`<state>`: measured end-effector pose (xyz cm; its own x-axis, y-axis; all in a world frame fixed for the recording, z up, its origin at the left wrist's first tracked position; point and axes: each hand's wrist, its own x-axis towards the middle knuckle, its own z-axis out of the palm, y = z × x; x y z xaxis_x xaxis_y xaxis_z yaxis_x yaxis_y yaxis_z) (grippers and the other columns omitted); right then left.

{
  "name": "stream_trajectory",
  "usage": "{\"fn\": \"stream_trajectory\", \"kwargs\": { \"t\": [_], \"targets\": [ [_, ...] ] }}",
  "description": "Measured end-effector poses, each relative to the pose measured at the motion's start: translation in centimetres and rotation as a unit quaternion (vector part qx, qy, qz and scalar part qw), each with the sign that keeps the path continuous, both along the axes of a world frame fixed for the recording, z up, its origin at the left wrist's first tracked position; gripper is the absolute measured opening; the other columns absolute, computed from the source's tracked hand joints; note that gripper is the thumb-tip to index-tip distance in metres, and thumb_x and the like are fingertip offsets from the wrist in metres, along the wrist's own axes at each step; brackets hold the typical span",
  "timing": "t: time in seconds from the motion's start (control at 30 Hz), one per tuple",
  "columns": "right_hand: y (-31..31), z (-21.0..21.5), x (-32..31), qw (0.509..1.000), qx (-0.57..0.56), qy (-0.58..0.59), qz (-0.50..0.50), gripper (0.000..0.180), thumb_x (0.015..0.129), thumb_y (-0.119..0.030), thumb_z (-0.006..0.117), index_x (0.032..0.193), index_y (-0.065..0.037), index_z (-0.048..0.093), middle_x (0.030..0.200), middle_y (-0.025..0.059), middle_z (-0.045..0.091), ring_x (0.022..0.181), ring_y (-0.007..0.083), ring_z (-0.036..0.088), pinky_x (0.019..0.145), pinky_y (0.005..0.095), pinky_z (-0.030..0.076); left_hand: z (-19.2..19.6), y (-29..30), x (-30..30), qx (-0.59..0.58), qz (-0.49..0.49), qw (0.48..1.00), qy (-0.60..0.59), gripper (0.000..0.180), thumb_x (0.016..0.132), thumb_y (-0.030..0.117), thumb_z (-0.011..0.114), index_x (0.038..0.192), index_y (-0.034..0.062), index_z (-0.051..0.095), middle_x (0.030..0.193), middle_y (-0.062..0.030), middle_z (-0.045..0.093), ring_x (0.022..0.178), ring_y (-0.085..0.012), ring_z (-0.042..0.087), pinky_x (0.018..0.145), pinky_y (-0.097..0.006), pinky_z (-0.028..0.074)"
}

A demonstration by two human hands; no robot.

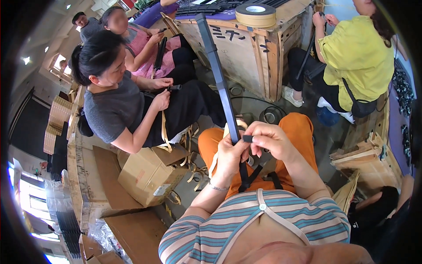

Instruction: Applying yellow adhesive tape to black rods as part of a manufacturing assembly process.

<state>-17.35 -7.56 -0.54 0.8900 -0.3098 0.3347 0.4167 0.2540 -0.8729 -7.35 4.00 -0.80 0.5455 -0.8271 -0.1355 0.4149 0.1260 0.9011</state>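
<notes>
A long, narrow dark bar [222, 79] with a thicker section near its far end stands aslant in front of me, its near part between my thighs. My left hand [229, 155] is closed around its lower part. A small black rectangular piece [248, 138] sits between the fingertips of my right hand [271, 137], right beside the bar and touching or nearly touching my left thumb. A pale cream strip [214, 165] hangs by my left hand. Black straps or strips [251, 178] lie in my lap below the bar.
A wooden crate [237, 48] ahead bears a tape roll [256, 15] and many dark bars. Co-workers sit at left, one in a grey shirt [115, 97], and at right in yellow [358, 57]. Cardboard boxes [151, 174] and cream strips [193, 169] lie on my left.
</notes>
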Motion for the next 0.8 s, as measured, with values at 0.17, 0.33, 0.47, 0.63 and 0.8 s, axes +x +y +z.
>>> {"fn": "stream_trajectory", "kwargs": {
  "t": [0.17,0.33,0.47,0.63,0.8],
  "targets": [
    [-2.3,-1.5,-1.0,0.997,0.048,0.046,-0.038,0.017,0.091,-0.014,0.046,0.080,-0.004,0.054,0.066,-0.0002,0.052,0.047,0.0038,0.040,0.041,0.0165,0.029,-2.6,1.0,-1.8,-0.019,-0.049,0.998,-0.018,0.017,0.090,0.016,0.052,0.081,0.0017,0.048,0.058,-0.0002,0.045,0.043,-0.0065,0.040,0.039,-0.019,0.031],
    [-1.7,-0.9,-0.4,0.985,-0.038,0.082,-0.145,0.021,0.089,-0.016,0.053,0.072,-0.003,0.052,0.064,-0.0041,0.044,0.059,0.0034,0.037,0.053,0.0204,0.031,-3.2,1.6,-1.9,-0.017,-0.073,0.997,0.033,0.021,0.093,0.023,0.046,0.086,0.0026,0.044,0.059,-0.0016,0.043,0.043,-0.0074,0.036,0.039,-0.020,0.028],
    [-1.6,-1.0,0.0,0.979,-0.123,0.064,-0.149,0.021,0.087,-0.015,0.056,0.072,-0.001,0.052,0.061,-0.0040,0.041,0.058,0.0040,0.034,0.052,0.0210,0.029,-3.3,1.6,-2.1,-0.012,-0.073,0.997,0.030,0.023,0.093,0.024,0.047,0.085,0.0028,0.044,0.058,-0.0008,0.041,0.044,-0.0070,0.036,0.039,-0.020,0.027],
    [-1.7,-1.5,0.3,0.977,-0.153,0.076,-0.128,0.019,0.086,-0.014,0.057,0.073,0.000,0.053,0.061,-0.0022,0.043,0.058,0.0047,0.036,0.053,0.0216,0.031,-3.3,1.6,-2.1,-0.004,-0.070,0.997,0.042,0.023,0.092,0.025,0.047,0.085,0.0037,0.043,0.059,-0.0005,0.041,0.044,-0.0069,0.035,0.039,-0.020,0.027],
    [-1.4,-1.7,0.3,0.979,-0.150,0.089,-0.106,0.015,0.085,-0.011,0.057,0.075,0.000,0.055,0.064,0.0006,0.049,0.060,0.0054,0.042,0.055,0.0214,0.036,-3.6,1.6,-2.0,0.003,-0.058,0.998,0.039,0.018,0.092,0.020,0.049,0.085,0.0051,0.042,0.060,-0.0005,0.041,0.044,-0.0069,0.035,0.039,-0.020,0.028]
  ]
}}
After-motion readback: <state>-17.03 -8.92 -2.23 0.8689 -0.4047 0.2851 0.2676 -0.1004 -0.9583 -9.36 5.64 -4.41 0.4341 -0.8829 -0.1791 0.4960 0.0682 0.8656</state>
